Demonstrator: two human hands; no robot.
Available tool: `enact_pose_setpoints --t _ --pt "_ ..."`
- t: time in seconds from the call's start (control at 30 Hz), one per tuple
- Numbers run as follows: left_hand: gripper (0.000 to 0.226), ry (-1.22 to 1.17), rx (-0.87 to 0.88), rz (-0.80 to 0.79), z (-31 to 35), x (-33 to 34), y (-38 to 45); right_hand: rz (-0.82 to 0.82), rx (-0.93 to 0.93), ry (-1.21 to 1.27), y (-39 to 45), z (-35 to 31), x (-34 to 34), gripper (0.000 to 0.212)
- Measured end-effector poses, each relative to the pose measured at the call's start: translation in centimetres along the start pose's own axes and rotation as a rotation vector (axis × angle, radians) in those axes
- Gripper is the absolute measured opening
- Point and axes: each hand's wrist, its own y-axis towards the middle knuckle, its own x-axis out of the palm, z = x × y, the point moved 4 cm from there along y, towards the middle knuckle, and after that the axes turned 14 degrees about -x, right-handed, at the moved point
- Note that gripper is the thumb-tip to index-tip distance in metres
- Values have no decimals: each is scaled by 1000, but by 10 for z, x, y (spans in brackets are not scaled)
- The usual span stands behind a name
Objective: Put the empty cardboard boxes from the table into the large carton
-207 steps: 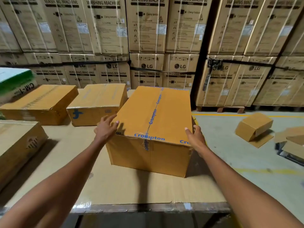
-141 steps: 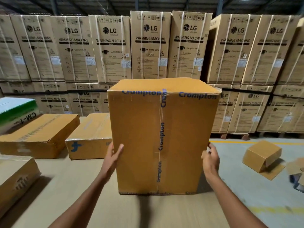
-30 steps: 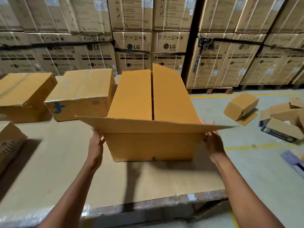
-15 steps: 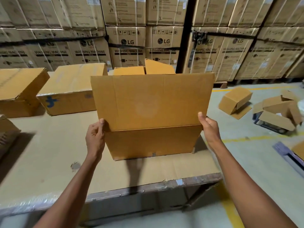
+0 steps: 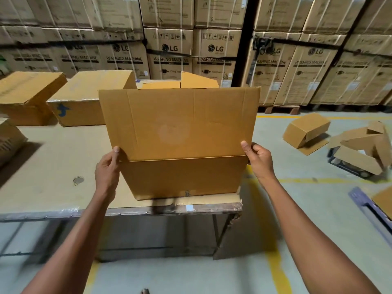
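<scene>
I see the large carton [image 5: 182, 177] at the near right corner of the table [image 5: 53, 166], its lower edge at or just above the tabletop; I cannot tell whether it rests there. Its near flap [image 5: 180, 122] stands upright toward me and hides the inside, so I cannot tell what the carton holds. Two far flaps [image 5: 191, 82] poke up behind the near one.

Farther back on the table lie two closed cardboard boxes: one with a blue mark [image 5: 84, 98] just behind and left of the carton, and another [image 5: 27, 96] beside it to the left. The corner of a third box [image 5: 9, 139] shows at the left edge. All are shut, so their contents are not visible.

My left hand [image 5: 107, 169] grips the carton's left edge at the flap fold, thumb laid on the front face, fingers curled round behind. My right hand [image 5: 257, 159] grips the right edge at the same height, thumb on the front, fingers wrapped behind.

On the floor to the right lies an open small box [image 5: 305, 129] and a heap of loose cardboard [image 5: 364, 149]. Stacked washing machine cartons [image 5: 191, 49] line the back.
</scene>
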Motion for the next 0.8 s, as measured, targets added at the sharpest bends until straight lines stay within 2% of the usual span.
enact_pose_setpoints --t 0.1,0.17,0.3,0.5,0.6,0.8 --pt "58 -11 -33 11 -4 -2 -12 -10 -61 -232 -5 -7 -11 67" --pt "60 -15 -40 16 -4 -3 -17 -13 -77 -286 -8 -9 -15 71" --pt "72 -14 -33 5 -5 -5 -25 0 -100 -326 -18 -5 -20 78" --pt "54 -32 -52 -47 -6 -8 -37 23 -96 -344 -35 -6 -28 79" --pt "55 -19 -52 -66 -6 -10 -38 31 -85 -343 -41 -12 -29 74" --pt "55 -3 -37 -74 -8 -17 -42 61 -54 -350 -57 -15 -29 82"
